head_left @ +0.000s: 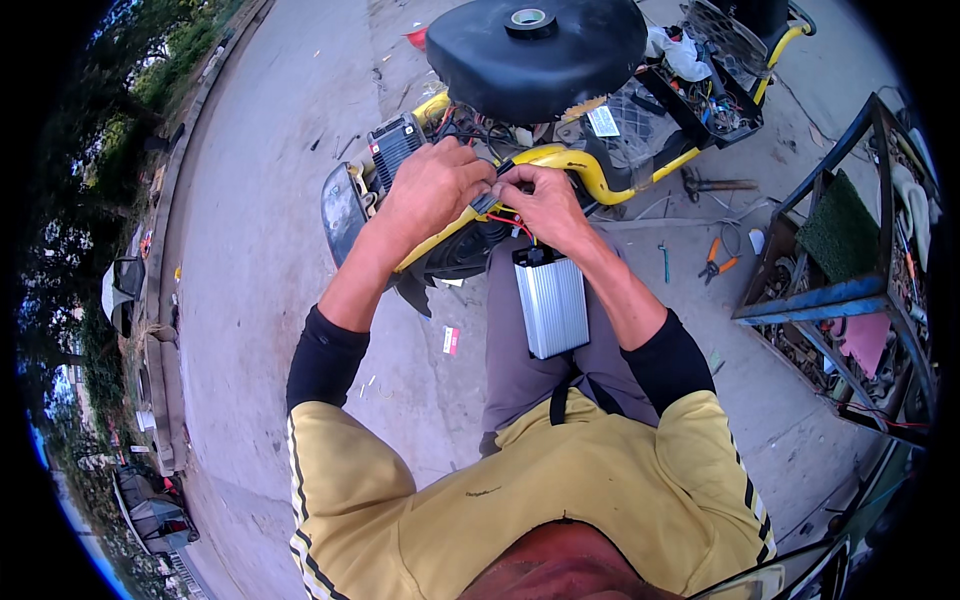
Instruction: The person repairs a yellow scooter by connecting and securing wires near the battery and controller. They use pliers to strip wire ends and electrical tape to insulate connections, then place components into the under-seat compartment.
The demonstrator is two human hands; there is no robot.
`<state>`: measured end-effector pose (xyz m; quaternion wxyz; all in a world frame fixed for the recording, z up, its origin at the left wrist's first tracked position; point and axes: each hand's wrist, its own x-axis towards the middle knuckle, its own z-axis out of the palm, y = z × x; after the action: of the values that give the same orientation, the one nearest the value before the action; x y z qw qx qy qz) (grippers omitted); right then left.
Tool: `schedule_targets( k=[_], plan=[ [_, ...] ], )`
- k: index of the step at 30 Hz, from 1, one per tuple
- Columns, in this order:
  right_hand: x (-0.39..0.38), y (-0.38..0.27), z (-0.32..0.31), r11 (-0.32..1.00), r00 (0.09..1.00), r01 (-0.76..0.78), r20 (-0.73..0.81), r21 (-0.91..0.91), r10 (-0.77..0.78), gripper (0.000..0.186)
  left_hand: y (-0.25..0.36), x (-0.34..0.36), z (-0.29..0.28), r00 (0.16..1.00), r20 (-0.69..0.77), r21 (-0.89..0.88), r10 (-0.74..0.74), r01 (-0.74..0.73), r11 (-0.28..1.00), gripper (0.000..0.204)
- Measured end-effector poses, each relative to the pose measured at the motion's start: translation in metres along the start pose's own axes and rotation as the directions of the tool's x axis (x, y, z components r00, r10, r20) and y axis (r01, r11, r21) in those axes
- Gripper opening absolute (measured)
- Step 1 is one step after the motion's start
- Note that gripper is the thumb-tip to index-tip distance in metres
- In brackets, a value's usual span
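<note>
My left hand (pixel 435 190) and my right hand (pixel 545 205) meet over a bundle of wires (pixel 505 215), each pinching a connector end between the fingertips. The red and black wires lead down to a ribbed silver controller box (pixel 552 303) that rests on my grey-trousered thigh. Just beyond my hands stands a yellow-framed electric scooter (pixel 575 165) with its black seat (pixel 535 55) raised; a roll of black tape (pixel 529 20) lies on the seat.
Orange-handled pliers (pixel 716 260), a screwdriver (pixel 664 260) and a hammer-like tool (pixel 715 185) lie on the concrete to the right. A blue metal rack (pixel 850 290) with clutter stands at the far right. A second ribbed box (pixel 393 148) sits on the scooter's left.
</note>
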<state>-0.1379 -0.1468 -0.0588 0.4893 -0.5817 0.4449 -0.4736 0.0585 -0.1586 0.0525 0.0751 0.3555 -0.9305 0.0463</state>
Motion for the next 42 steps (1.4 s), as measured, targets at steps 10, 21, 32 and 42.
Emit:
schedule_targets(
  k=[10, 21, 32, 42],
  plan=[
    [-0.009, 0.004, 0.01, 0.915, 0.918, 0.34, -0.134, -0.218, -0.373, 0.012, 0.014, 0.004, 0.015, 0.994, 0.018, 0.337, 0.106, -0.106, 0.936, 0.015],
    [-0.008, 0.004, 0.01, 0.819, 0.833, 0.472, -0.138, -0.325, -0.535, 0.01, 0.01, 0.011, 0.008, 0.997, 0.067, 0.11, -0.027, 0.019, 0.994, 0.014],
    [-0.006, -0.002, 0.003, 0.896, 0.912, 0.387, -0.052, -0.218, -0.407, 0.013, -0.003, 0.01, -0.001, 0.957, 0.268, -0.076, -0.107, 0.132, 0.988, 0.02],
    [0.0, -0.007, -0.002, 0.971, 0.973, 0.228, 0.036, -0.071, -0.226, 0.02, 0.002, 0.003, 0.009, 0.984, 0.077, -0.147, -0.159, 0.169, 0.975, 0.023]
  ],
)
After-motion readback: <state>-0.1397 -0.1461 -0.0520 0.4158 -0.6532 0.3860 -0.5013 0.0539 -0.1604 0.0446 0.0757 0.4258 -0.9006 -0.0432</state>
